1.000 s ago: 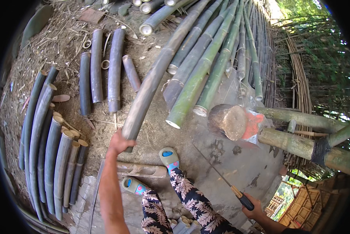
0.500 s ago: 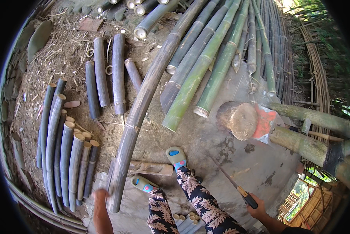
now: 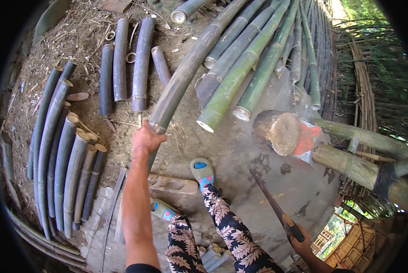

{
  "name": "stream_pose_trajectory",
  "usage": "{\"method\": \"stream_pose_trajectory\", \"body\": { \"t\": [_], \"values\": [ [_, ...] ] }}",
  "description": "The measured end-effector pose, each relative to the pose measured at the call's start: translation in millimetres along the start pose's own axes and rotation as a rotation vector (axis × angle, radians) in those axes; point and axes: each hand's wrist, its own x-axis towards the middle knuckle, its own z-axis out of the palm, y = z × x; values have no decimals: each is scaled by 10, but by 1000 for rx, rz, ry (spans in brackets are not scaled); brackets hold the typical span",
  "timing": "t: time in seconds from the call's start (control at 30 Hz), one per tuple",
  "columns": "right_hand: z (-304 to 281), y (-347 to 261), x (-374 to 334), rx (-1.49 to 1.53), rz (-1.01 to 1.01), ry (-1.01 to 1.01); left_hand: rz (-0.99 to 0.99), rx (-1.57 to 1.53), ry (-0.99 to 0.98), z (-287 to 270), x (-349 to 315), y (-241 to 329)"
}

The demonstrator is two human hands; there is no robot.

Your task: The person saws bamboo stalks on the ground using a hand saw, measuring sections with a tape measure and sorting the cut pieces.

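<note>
My left hand [image 3: 147,138] is closed round a long grey-brown bamboo pole [image 3: 185,70], near a joint on it. The pole slants from the pile at the top down past my forearm, which hides part of its lower end. At lower right, my right hand [image 3: 301,245] grips the dark handle of a hand saw [image 3: 268,196]. Its long narrow blade points up and left over the concrete, apart from the pole. A carved wooden block [image 3: 174,184] lies beside the pole, near my sandalled feet.
Cut bamboo lengths [image 3: 65,159] stand bunched at left, and several shorter pieces [image 3: 141,68] lie beyond them. Green bamboo poles [image 3: 240,82] fan out at the top. A log stump [image 3: 276,132] sits at right, beside a thick bamboo frame [image 3: 349,166].
My left hand has moved up and away along the pole and now grips it higher. The saw remains in my right hand, slightly lower. The whole view has shifted a little.
</note>
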Motion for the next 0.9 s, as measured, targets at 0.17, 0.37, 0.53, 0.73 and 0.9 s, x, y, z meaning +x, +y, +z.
{"method": "stream_pose_trajectory", "body": {
  "t": [0.17,0.37,0.53,0.73,0.9],
  "values": [
    [230,-52,-464,-20,-43,11,207,-708,-342,93,-412,-1416],
    [416,-207,-721,-125,-91,-42,1,-285,-150,132,-1806,-2734],
    [677,-473,-1004,-66,-103,-129,-139,134,405,654,-3023,-4167],
    [1107,-551,-1170,-208,-144,-126,-194,28,293,514,-3314,-4707],
    [1222,-195,-921,-327,-309,-72,-40,-385,-48,313,-2599,-4847]
  ]
}}
